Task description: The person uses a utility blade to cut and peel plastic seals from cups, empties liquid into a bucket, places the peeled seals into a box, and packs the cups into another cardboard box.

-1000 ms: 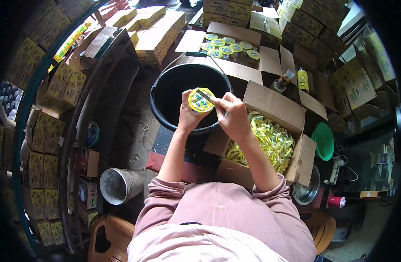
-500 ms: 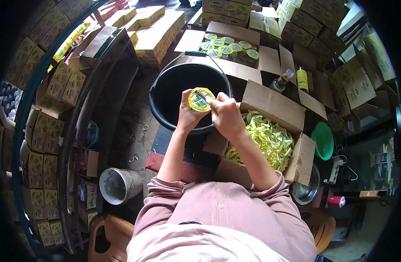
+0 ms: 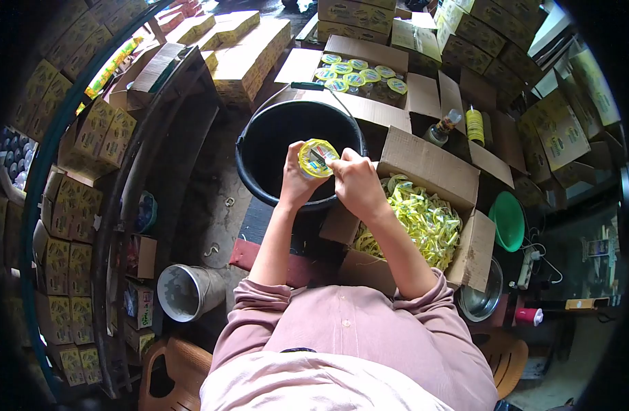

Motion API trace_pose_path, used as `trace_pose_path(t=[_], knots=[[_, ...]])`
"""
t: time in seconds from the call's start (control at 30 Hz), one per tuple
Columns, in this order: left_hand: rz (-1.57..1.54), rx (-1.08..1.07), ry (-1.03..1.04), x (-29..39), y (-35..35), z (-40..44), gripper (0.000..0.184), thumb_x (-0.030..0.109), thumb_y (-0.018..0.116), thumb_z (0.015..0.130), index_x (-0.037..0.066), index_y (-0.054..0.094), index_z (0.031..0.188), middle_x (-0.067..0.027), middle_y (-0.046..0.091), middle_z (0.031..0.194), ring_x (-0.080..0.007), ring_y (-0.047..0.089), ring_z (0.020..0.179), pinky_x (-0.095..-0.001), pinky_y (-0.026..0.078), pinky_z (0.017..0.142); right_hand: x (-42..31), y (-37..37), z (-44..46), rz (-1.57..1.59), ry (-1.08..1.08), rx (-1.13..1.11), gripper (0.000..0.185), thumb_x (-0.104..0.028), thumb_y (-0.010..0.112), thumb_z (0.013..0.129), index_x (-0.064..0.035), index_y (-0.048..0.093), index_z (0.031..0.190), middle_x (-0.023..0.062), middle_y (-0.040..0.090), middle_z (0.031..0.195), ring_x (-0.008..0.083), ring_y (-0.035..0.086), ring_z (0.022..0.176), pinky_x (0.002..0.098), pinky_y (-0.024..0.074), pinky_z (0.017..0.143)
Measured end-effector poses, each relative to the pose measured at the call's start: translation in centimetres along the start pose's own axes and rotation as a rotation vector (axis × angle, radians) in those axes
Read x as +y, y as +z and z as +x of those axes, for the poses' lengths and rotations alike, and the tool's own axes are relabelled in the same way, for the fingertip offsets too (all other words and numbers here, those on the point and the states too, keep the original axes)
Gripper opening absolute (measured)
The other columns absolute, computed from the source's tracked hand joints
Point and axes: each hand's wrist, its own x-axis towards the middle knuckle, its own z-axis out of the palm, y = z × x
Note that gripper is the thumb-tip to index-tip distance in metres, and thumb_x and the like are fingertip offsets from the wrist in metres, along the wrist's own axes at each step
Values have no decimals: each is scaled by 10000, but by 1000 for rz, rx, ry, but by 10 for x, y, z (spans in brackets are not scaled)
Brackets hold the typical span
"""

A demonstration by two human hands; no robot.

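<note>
Storeroom, cartons (image 3: 56, 259) stacked left and right. Yellow-lidded cup (image 3: 306, 159): above black bucket (image 3: 242, 171), near side; left hand (image 3: 297, 182) clamped round it. Right hand (image 3: 356, 183): fingers closed on slim tool (image 3: 319, 155), across lid. Best handling, seemingly: cup steady, pressure light, fingertips clear of tip.

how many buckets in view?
2: a black bucket, seen below the cup in the left hand, and a grey bucket at lower left. Others may be hidden behind boxes.
</note>
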Motion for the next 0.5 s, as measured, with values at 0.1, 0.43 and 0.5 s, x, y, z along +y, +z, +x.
trace_pose_path(t=[0.1,0.43,0.5], knots=[[22,13,5,3,0,0,663,32,789,580,75,379,1099,-73,557,988,-147,550,911,-276,466,805,2,-6,-3,32,41,-73,237,14,531,684,-16,653,885,146,538,776,315,553,711,390,435,696],[10,26,-14,0,2,1,640,37,785,573,55,402,1085,-77,548,958,-171,555,909,-280,455,808,4,-22,-30,77,78,-31,244,14,520,707,-25,650,909,141,543,769,313,550,717,391,432,690],[78,63,4,-7,0,3,633,51,786,571,46,412,1082,-83,542,970,-176,555,915,-285,452,812,6,-29,-42,112,100,35,219,13,543,717,-21,643,909,141,540,755,312,546,700,389,428,665]])
